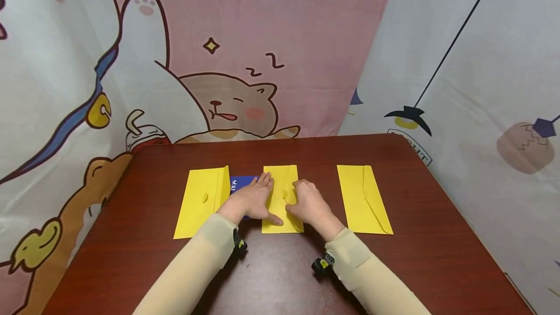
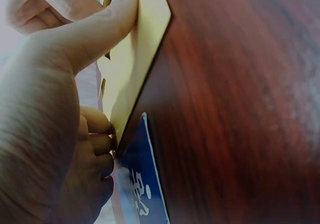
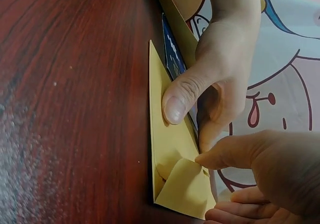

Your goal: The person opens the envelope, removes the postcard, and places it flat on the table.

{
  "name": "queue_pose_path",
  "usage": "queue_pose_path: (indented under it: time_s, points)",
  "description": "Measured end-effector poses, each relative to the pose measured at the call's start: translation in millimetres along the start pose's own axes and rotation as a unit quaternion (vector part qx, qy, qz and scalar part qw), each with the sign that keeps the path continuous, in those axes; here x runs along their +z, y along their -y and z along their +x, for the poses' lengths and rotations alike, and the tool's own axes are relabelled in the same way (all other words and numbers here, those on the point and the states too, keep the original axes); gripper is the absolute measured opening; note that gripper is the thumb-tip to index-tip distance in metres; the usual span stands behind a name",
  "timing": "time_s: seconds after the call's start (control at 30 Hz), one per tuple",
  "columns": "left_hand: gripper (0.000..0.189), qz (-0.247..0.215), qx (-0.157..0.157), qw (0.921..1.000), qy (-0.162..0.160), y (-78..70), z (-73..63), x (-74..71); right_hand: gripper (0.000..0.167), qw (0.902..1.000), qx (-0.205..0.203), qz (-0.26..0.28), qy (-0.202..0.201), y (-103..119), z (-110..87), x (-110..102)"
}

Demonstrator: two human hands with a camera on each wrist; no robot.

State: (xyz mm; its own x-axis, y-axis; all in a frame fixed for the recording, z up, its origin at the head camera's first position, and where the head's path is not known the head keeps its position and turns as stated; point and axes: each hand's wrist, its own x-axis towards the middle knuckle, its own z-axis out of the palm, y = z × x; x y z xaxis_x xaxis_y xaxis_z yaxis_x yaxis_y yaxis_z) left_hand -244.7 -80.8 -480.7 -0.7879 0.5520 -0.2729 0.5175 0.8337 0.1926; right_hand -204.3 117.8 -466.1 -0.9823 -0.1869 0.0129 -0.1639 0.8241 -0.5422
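A yellow envelope (image 1: pixel 278 193) lies flat on the table between both hands, its flap (image 3: pixel 186 186) along the right side, partly raised. My left hand (image 1: pixel 250 199) rests on its left part, thumb and fingers spread and pressing the paper down. At the right edge, my right hand (image 1: pixel 311 203) pinches the flap with thumb and curled fingers; in the right wrist view the thumb tip is right at the flap's edge. Left of this envelope is a blue booklet-like piece (image 1: pixel 239 183) with white characters, partly hidden beneath my left hand.
Another yellow envelope (image 1: pixel 199 203), its flap side lifted, lies to the left beside the blue piece. A third yellow envelope (image 1: pixel 363 198) lies to the right. The dark red wooden table (image 1: pixel 420 256) ends at a cartoon-printed cloth (image 1: pixel 315 52) behind and at the sides.
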Motion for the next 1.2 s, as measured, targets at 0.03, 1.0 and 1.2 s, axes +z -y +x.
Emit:
queue_pose_path:
  time_s: [0.03,1.0,1.2]
  points:
    - [0.141,0.000,0.000,1.0000,0.001,0.0,0.2,0.0,0.065,1.0000,-0.002,-0.001,-0.002,-0.1,-0.4,-0.2]
    - [0.141,-0.015,-0.006,0.9999,0.002,-1.4,0.1,-0.1,0.048,0.9889,-0.061,0.076,-0.112,-29.8,-6.4,-24.5]
    - [0.140,-0.011,-0.004,0.9999,0.002,-2.0,-1.2,-0.7,0.047,0.9838,-0.023,0.156,-0.085,-44.7,-3.5,-29.4]
